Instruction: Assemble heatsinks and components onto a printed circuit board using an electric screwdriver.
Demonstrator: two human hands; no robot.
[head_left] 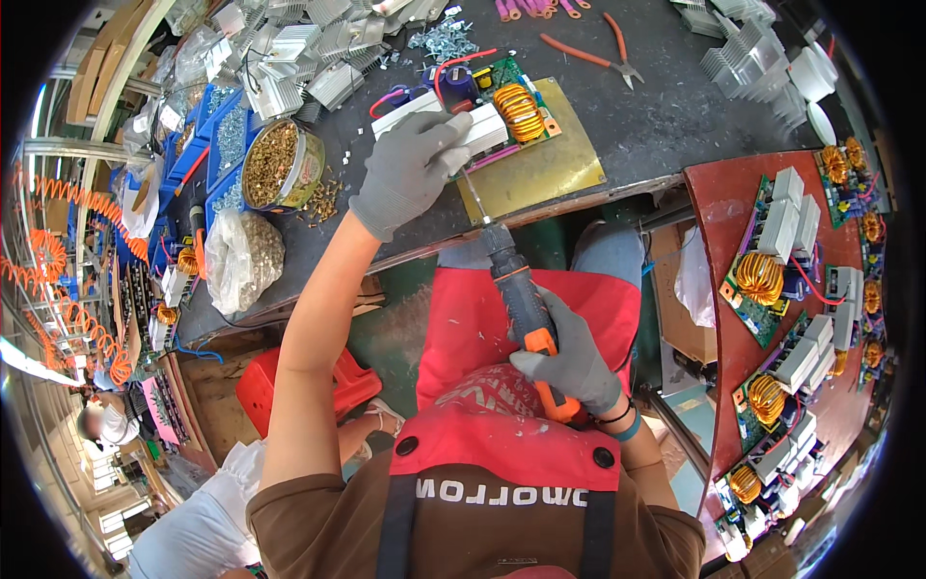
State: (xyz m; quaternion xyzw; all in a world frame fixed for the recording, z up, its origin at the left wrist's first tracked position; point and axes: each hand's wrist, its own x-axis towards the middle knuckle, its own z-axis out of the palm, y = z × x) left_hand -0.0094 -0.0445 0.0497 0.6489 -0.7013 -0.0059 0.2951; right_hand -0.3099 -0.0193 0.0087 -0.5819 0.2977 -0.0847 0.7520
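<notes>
My left hand (pixel 410 169), in a grey glove, is closed over a silver heat sink (pixel 482 128) on a circuit board. Beside its fingers the board carries a copper-wound coil (pixel 519 113), dark capacitors (pixel 418 82) and red wires. The circuit board (pixel 502 72) rests on a yellowish plate (pixel 569 145) at the bench's front edge. Wrapped round an orange and black electric screwdriver (pixel 521 289) is my gloved right hand (pixel 576 362). The screwdriver's long bit points up to the board's near edge, by my left fingertips; whether it touches a screw cannot be made out.
Loose heat sinks (pixel 289 58), screws (pixel 444 41) and red-handled pliers (pixel 608 53) lie on the dark bench. At left stand a tub of brass-coloured fasteners (pixel 280 166), a plastic bag (pixel 243 261) and blue bins (pixel 198 145). Several boards fill the reddish side table (pixel 709 203). A person (pixel 198 521) sits at lower left.
</notes>
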